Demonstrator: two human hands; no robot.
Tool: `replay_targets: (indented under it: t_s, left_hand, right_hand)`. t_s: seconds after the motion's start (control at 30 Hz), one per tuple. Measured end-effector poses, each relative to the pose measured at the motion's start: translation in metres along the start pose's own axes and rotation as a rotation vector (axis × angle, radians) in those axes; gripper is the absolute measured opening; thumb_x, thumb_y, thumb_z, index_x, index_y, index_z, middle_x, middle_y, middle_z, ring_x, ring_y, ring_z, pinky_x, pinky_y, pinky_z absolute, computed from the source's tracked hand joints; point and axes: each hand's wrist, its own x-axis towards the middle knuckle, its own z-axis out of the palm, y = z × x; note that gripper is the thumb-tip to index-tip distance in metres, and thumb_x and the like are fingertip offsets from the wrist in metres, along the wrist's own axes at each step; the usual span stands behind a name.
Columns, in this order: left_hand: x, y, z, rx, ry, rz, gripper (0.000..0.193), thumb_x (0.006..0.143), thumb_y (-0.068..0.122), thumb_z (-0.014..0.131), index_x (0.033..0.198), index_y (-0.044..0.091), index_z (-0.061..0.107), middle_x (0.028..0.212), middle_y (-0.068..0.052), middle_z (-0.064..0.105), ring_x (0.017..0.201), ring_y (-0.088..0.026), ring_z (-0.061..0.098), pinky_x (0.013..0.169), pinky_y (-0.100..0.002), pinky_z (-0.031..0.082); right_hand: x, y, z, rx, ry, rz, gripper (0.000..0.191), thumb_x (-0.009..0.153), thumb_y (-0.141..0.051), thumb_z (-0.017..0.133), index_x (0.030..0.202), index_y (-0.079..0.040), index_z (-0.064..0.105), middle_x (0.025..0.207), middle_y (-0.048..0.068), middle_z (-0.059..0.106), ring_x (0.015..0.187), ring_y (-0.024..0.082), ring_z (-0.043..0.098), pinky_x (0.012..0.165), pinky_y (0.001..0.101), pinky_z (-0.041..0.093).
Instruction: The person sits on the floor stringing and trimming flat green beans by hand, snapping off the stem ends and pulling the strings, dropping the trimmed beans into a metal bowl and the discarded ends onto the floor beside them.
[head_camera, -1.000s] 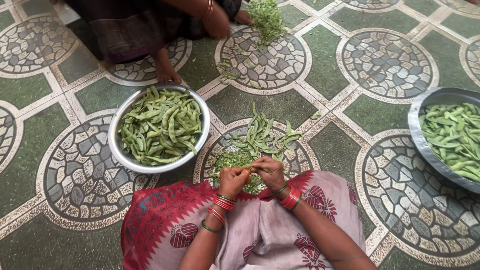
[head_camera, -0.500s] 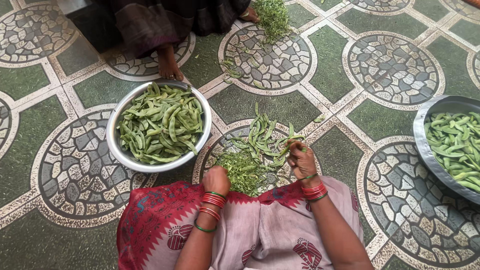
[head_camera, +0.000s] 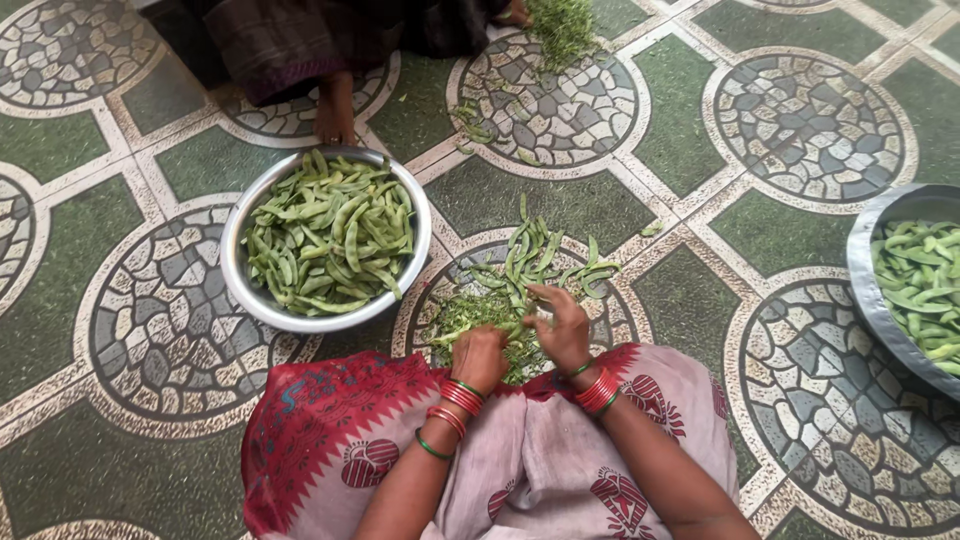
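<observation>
I sit on the floor with a red and pale patterned cloth over my lap. My left hand (head_camera: 480, 358) is curled into a fist above a heap of fine green trimmings (head_camera: 470, 315); what lies inside it is hidden. Just to its right, my right hand (head_camera: 560, 325) bends its fingers onto a green bean pod at the near edge of the loose pods (head_camera: 540, 258) spread on the floor. Both wrists wear red and green bangles.
A round steel bowl (head_camera: 240, 270) full of bean pods stands to the left of the pile. A second steel bowl (head_camera: 865, 290) of pods is at the right edge. Another person's foot (head_camera: 335, 115) and dark clothing are at the top, with more greens (head_camera: 562, 28).
My right hand reached out to the loose pods and has come back toward my left hand. The left hand has stayed over the trimmings.
</observation>
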Motion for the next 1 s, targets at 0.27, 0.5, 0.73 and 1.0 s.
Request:
replay_targets:
  t_s: [0.27,0.5,0.73,1.0]
  left_hand:
    - [0.006,0.003,-0.004,0.182,0.119,0.15,0.011,0.066,0.008,0.069,0.074,0.011,0.075,0.079,-0.012,0.069,0.081,-0.031,0.068,0.077,-0.044,0.052]
    - [-0.002,0.023,-0.019,-0.236,0.397,-0.039,0.011,0.073,0.006,0.068,0.077,0.008,0.079,0.071,-0.011,0.068,0.067,-0.032,0.067,0.063,-0.044,0.053]
    - [-0.009,0.01,-0.01,-0.18,0.274,-0.086,0.008,0.072,0.01,0.073,0.076,0.011,0.08,0.072,-0.014,0.072,0.065,-0.033,0.071,0.062,-0.045,0.057]
    - [-0.016,-0.022,-0.045,0.277,0.152,-0.289,0.006,0.079,0.015,0.075,0.083,0.012,0.078,0.092,-0.016,0.073,0.081,-0.035,0.073,0.072,-0.046,0.059]
  right_hand:
    - [-0.002,-0.013,0.011,-0.342,-0.249,-0.345,0.023,0.075,-0.002,0.074,0.093,-0.016,0.078,0.095,0.003,0.071,0.07,0.023,0.071,0.061,0.037,0.056]
    - [-0.01,-0.002,0.011,0.31,-0.126,0.059,0.018,0.074,-0.007,0.084,0.091,-0.008,0.081,0.086,0.004,0.069,0.076,0.013,0.067,0.064,0.0276,0.055]
    - [0.014,0.043,-0.021,1.089,0.033,0.663,0.023,0.08,-0.004,0.066,0.101,-0.004,0.075,0.085,0.0,0.069,0.065,0.008,0.056,0.055,0.022,0.042]
    - [0.026,0.086,-0.178,1.534,0.396,0.376,0.023,0.096,-0.035,0.067,0.101,-0.013,0.065,0.077,-0.002,0.061,0.057,0.011,0.045,0.052,0.026,0.034]
